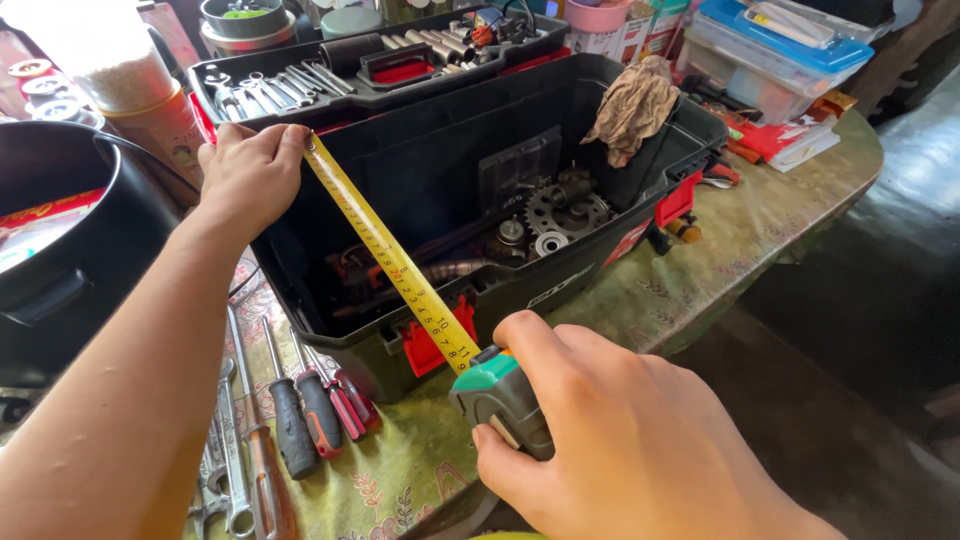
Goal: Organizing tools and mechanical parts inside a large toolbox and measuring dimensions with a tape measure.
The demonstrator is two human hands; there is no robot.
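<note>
Worktop (700, 270) wore floral cloth above dark floor; one black toolbox (420, 180), four screwdrivers (310, 410). Left grip (250, 175) pinched yellow tape (390, 260); right grip (620, 440) clenched its case (500, 395).

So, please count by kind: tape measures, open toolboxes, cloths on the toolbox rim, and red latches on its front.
tape measure: 1
toolbox: 1
cloth: 1
red latches: 2
Total: 5

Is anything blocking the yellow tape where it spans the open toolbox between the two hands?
Nothing visible does. The tape blade runs clear above the toolbox from the left hand at the back rim to the tape measure case in the right hand; the sprockets lie below it.
</note>
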